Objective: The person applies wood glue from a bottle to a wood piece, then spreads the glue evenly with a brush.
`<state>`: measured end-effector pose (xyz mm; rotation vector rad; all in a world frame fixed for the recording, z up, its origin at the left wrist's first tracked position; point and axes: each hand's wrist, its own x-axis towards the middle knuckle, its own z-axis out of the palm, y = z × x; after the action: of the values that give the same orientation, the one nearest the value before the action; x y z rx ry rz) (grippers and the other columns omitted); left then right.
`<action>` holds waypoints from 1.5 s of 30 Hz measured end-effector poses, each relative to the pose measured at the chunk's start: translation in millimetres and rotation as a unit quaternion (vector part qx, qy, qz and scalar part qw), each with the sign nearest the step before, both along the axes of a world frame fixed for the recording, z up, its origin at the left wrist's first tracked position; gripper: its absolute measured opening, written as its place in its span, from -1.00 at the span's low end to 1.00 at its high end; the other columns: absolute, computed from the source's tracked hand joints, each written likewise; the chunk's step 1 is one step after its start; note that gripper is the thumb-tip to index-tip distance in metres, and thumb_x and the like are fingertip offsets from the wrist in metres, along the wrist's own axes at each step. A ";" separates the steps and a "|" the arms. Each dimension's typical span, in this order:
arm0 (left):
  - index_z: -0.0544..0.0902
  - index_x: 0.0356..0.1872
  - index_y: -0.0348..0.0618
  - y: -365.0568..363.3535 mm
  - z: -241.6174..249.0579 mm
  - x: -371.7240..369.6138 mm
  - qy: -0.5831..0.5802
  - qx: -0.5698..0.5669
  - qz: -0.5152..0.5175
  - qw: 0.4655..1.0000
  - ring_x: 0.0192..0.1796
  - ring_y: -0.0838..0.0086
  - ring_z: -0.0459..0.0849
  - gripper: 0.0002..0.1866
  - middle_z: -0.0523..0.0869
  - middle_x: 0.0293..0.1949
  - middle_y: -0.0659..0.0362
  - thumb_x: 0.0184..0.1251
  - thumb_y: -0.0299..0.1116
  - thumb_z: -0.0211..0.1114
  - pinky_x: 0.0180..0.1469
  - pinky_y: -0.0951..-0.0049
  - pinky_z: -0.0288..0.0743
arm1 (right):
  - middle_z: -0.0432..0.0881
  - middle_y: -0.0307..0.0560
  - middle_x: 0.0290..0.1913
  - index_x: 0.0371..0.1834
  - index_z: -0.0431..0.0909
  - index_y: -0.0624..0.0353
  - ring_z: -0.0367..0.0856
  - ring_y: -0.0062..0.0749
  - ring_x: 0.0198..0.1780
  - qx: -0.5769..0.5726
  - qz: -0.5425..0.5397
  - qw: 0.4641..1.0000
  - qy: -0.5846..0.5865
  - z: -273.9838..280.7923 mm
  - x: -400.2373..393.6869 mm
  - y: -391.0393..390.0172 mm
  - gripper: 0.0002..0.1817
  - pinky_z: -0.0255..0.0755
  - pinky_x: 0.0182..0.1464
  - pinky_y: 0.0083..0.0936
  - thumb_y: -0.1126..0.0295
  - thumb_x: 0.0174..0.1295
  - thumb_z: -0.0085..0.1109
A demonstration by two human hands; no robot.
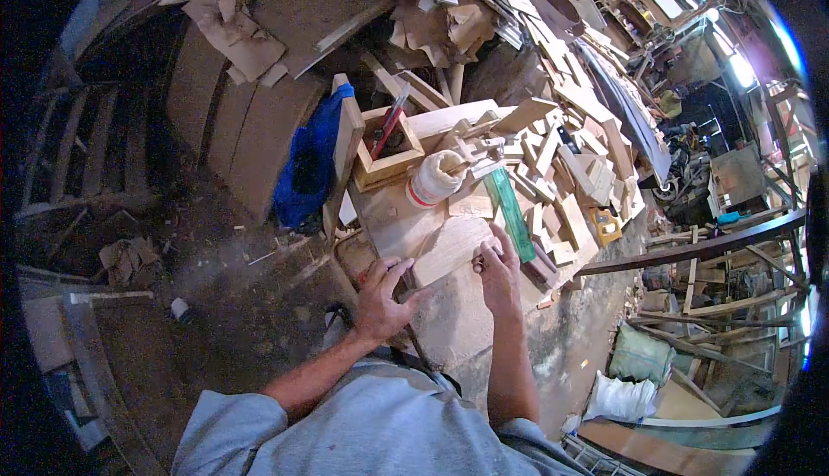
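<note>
A flat, light wooden piece [452,250] with one angled end lies on the worktable between my hands. My left hand [384,300] rests at its left end, thumb and fingers spread apart. At its right end is my right hand [499,273], with fingers curled round a small dark thing that I cannot make out. Just beyond the wooden piece stands a white glue jar [434,179] with a red band and a stick in its mouth. A green strip [509,214] lies right of the jar, beyond my right hand.
Wood offcuts [566,156] are heaped at the right of the table, with a yellow-handled saw [606,226] at their edge. An open wooden box [388,149] holds a red tool. Blue cloth [309,161] hangs at the left. White sacks [621,398] lie at lower right.
</note>
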<state>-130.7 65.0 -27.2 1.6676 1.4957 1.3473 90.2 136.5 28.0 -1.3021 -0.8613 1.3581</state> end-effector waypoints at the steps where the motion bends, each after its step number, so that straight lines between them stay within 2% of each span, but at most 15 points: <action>1: 0.67 0.17 -0.26 -0.2 -0.3 -0.7 -0.002 0.000 -0.002 1.000 0.16 0.09 0.64 -0.34 0.66 0.06 0.00 0.07 -0.12 0.66 0.24 0.18 0.51 | 0.63 -0.23 -0.24 0.53 0.34 0.18 0.54 -0.62 -0.33 -0.003 -0.002 1.000 0.000 0.9 -0.9 -0.3 -0.43 0.41 -0.28 -0.65 0.49 0.47 0.21; 10: 0.67 0.15 -0.28 1.3 -2.1 -2.3 -0.017 0.013 -0.010 1.000 0.16 0.06 0.63 -0.35 0.64 0.09 0.00 0.03 -0.23 0.68 0.23 0.16 0.53 | 0.61 -0.24 -0.28 0.53 0.32 0.27 0.52 -0.62 -0.38 0.006 -0.003 1.000 0.003 -2.5 -0.1 2.2 -0.41 0.39 -0.32 -0.63 0.55 0.45 0.19; 19: 0.65 0.15 -0.28 3.7 -7.9 -3.7 -0.007 0.028 -0.010 1.000 0.13 0.06 0.63 -0.35 0.65 0.02 0.00 0.04 -0.18 0.66 0.22 0.15 0.53 | 0.56 -0.28 -0.28 0.52 0.32 0.29 0.46 -0.65 -0.38 0.012 -0.015 1.000 0.023 3.3 -7.0 1.6 -0.40 0.37 -0.32 -0.64 0.55 0.43 0.22; 34: 0.69 0.18 -0.17 1.5 -1.6 -8.4 -0.025 -0.011 -0.018 0.999 0.15 0.08 0.66 -0.36 0.65 0.09 0.00 0.03 -0.19 0.67 0.19 0.19 0.58 | 0.62 -0.21 -0.16 0.49 0.34 0.31 0.54 -0.61 -0.29 0.031 0.007 0.999 0.020 -2.3 -1.7 3.8 -0.43 0.43 -0.28 -0.63 0.55 0.43 0.21; 40: 0.69 0.15 -0.19 4.6 -10.4 -6.8 -0.012 0.016 -0.019 1.000 0.15 0.09 0.65 -0.37 0.65 0.09 0.01 0.03 -0.18 0.68 0.20 0.17 0.56 | 0.63 -0.23 -0.14 0.44 0.38 0.31 0.54 -0.62 -0.25 0.026 0.010 1.000 0.011 0.6 -3.1 3.2 -0.48 0.41 -0.25 -0.62 0.55 0.43 0.20; 43: 0.67 0.17 -0.22 2.0 -10.5 -8.8 -0.012 0.001 -0.020 1.000 0.18 0.07 0.61 -0.31 0.65 0.11 0.01 -0.05 -0.21 0.68 0.23 0.13 0.52 | 0.62 -0.24 -0.14 0.43 0.39 0.31 0.53 -0.62 -0.26 0.038 0.012 0.999 0.007 -0.2 -3.6 4.1 -0.50 0.39 -0.26 -0.63 0.54 0.44 0.20; 45: 0.64 0.20 -0.23 -1.3 -38.0 -10.2 0.004 -0.023 -0.024 0.999 0.19 0.04 0.58 -0.26 0.63 0.12 0.00 -0.10 -0.23 0.67 0.27 0.10 0.48 | 0.62 -0.24 -0.15 0.42 0.40 0.31 0.52 -0.63 -0.27 0.040 0.011 0.999 0.006 -2.4 -2.5 4.2 -0.51 0.38 -0.27 -0.64 0.54 0.45 0.20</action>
<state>-140.9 63.7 -65.2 1.6719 1.4708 1.2732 87.7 140.8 25.5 -1.2260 -0.9159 1.3343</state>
